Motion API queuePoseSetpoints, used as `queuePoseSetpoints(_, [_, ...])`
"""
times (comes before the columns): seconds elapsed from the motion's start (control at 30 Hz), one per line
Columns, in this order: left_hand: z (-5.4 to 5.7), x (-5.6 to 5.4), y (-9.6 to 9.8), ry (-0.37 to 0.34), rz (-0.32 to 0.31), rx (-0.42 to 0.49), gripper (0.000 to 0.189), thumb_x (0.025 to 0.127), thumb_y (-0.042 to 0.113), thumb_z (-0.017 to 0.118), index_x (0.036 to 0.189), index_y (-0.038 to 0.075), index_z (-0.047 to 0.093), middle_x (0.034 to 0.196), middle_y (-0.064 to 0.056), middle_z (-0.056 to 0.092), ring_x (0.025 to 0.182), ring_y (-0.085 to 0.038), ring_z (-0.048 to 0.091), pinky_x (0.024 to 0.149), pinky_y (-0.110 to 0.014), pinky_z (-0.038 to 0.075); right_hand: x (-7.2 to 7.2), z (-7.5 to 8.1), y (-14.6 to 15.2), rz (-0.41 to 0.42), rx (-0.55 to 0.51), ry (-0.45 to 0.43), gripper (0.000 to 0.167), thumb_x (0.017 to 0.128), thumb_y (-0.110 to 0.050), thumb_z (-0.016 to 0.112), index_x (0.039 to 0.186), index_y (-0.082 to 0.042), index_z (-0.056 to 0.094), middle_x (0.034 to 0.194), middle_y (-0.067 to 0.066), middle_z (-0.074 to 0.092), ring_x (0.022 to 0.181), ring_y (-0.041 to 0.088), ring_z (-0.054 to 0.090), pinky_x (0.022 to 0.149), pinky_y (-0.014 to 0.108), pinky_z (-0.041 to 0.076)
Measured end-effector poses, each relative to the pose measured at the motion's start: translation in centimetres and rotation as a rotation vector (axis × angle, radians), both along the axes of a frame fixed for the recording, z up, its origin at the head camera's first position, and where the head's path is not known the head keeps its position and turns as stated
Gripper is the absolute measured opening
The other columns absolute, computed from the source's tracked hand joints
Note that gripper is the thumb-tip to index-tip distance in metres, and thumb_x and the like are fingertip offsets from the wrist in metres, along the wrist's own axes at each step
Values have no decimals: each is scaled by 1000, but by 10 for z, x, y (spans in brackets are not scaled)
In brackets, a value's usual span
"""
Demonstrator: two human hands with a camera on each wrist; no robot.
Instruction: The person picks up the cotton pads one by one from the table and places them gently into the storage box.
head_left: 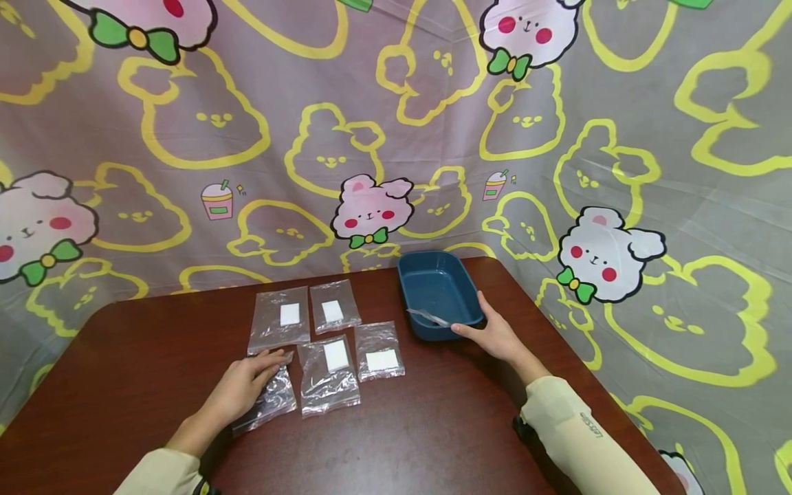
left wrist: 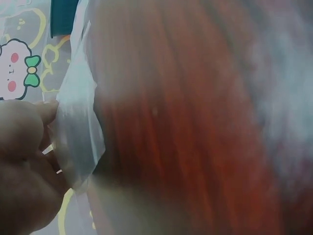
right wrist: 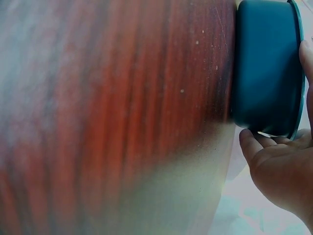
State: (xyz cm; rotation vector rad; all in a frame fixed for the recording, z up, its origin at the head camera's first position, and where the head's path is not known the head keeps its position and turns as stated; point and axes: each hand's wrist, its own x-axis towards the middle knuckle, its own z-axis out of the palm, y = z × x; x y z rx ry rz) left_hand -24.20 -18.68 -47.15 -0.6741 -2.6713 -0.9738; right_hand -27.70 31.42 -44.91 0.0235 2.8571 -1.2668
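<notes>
My left hand (head_left: 244,385) is over a clear plastic bag (head_left: 276,399) at the front left of the table. In the left wrist view, the thumb and fingers pinch the edge of this bag (left wrist: 80,127). My right hand (head_left: 495,333) grips the near right corner of a blue plastic basin (head_left: 405,282), thumb at the rim and fingers along the outside. The right wrist view shows fingertips against the basin's side wall (right wrist: 269,68). A thin translucent strip (head_left: 427,316) lies across the near rim by the thumb; its kind is unclear.
Several clear zip bags lie flat between the hands, each with a white rectangular piece: back left bag (head_left: 266,320), back right bag (head_left: 343,295), front bag (head_left: 315,392), right bag (head_left: 368,337). Behind the brown table (head_left: 396,440) hangs a patterned curtain (head_left: 433,151).
</notes>
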Motion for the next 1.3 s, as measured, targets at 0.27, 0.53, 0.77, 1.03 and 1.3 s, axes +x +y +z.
queuePoseSetpoints(0.27, [5,0,-3,23,37,-13,25,95,0,66,117,7,75,123,-16,69,91,-24,69,76,-40,55,1,1,0,3,4,-1,118,83,-63,73,162,-13,0,165,21,15,145,45,25,112,63,28])
queuePoseSetpoints(0.53, [19,0,-8,5,94,34,26,98,1,63,122,1,71,108,-14,73,57,-5,45,56,-27,42,3,2,0,1,3,4,119,83,-63,73,162,-12,0,165,21,15,145,45,25,112,63,27])
queuePoseSetpoints(0.77, [33,-1,-13,2,139,57,27,101,6,59,126,3,69,79,-6,62,46,-6,34,46,-27,36,3,2,0,4,6,2,118,84,-62,73,162,-10,0,165,22,15,144,46,27,112,64,28])
queuePoseSetpoints(1.03, [50,-3,-16,37,159,53,28,103,10,58,128,5,68,64,1,42,45,-8,34,44,-26,35,2,1,0,7,3,5,118,84,-61,73,162,-9,2,164,22,16,144,46,27,112,64,28])
queuePoseSetpoints(1.3, [77,-10,-21,124,204,37,27,101,7,60,127,5,69,66,-2,48,48,-10,34,46,-27,33,0,-1,1,11,8,7,119,84,-63,72,162,-10,1,164,23,15,144,46,26,112,64,27])
